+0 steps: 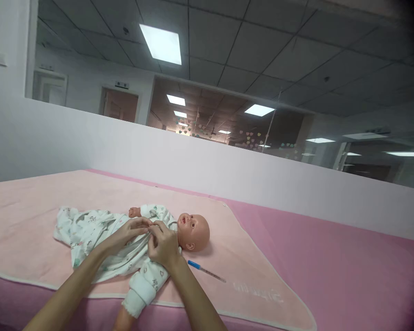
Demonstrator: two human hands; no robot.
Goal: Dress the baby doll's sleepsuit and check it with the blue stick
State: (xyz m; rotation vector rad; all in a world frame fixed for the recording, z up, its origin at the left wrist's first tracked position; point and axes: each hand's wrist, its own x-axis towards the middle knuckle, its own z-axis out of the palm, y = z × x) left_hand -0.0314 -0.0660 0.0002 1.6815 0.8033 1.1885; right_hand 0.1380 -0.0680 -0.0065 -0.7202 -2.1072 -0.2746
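A baby doll (196, 232) lies on its back, head to the right, dressed in a white printed gown (93, 230). My left hand (133, 231) reaches over the doll's body, its fingers bent together at the upper chest of the gown. Right against it, my right hand (163, 243) is closed, with fingertips pinching the cloth just below the doll's chin. The exact bit of fabric between the fingertips is hidden. One doll arm points toward me in a white cuffed sleeve (143, 287); the other doll hand (134, 212) lies on the far side.
A thin blue-capped stick (207, 271), like a pen or thermometer, lies beside the doll's head. Beneath is a pale pink mat (244, 257) with light edging, over a darker pink surface (348, 271). A low white wall (193, 161) with glass above stands behind.
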